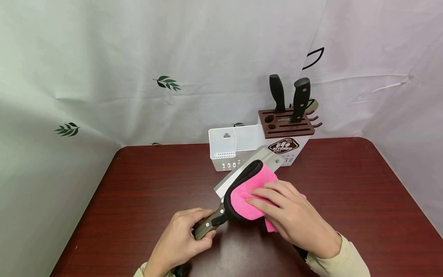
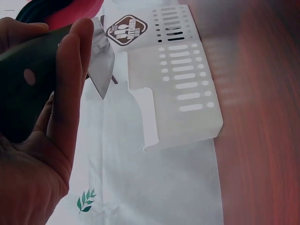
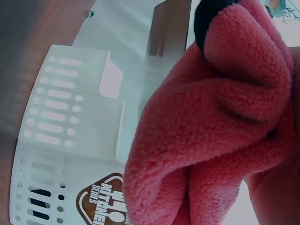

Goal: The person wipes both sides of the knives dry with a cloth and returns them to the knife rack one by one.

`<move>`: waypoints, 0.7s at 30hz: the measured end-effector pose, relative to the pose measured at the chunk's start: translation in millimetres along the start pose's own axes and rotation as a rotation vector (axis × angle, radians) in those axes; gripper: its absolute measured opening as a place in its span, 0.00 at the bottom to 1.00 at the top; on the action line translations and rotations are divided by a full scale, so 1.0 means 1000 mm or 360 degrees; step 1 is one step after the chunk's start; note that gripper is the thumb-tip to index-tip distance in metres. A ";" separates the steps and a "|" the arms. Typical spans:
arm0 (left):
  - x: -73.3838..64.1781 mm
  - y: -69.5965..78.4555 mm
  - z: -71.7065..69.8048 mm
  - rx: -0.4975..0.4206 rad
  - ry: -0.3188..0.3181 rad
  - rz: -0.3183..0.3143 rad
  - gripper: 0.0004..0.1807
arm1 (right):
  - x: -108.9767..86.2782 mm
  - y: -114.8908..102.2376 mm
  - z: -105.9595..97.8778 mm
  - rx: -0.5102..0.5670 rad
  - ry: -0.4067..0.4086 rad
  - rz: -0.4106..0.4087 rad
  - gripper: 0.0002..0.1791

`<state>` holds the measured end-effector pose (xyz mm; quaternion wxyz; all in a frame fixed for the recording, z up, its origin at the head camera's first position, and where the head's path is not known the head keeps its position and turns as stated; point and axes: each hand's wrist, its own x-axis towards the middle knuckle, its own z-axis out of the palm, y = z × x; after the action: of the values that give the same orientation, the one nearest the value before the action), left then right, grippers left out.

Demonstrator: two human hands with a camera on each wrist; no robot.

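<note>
My left hand grips the olive-brown riveted handle of a cleaver, whose broad blade slants up and away to the right above the table. A pink cloth with black edging lies folded over the middle of the blade. On that cloth my right hand bends its fingers, the thumb hidden beneath. In the left wrist view the cleaver handle sits between fingers and palm. The right wrist view is mostly filled by the bunched fleecy cloth, with part of the blade behind it.
Beyond the blade tip stands a white knife holder with a slotted brown top. Two black-handled knives stand in its slots, and hooks stick out on its right side. A white leaf-print curtain hangs behind the reddish-brown table.
</note>
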<state>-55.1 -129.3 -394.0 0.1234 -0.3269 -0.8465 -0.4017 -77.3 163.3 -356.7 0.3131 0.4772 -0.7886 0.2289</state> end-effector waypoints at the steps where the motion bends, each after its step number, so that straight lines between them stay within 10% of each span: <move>1: 0.000 0.000 0.000 -0.0012 -0.0005 -0.0001 0.22 | 0.001 0.000 -0.001 -0.0003 0.0027 -0.0003 0.20; 13: -0.001 -0.001 0.000 -0.0157 -0.0058 -0.0083 0.20 | 0.006 0.005 -0.011 -0.0136 0.0535 0.0115 0.17; 21: -0.003 -0.001 0.000 -0.0413 -0.0171 -0.0265 0.18 | 0.001 0.010 -0.010 -0.0205 0.0640 0.0327 0.16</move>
<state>-53.7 -131.4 -395.5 0.0008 -0.2897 -0.8171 -0.4985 -83.9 173.7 -349.6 0.4687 0.3182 -0.7678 0.2993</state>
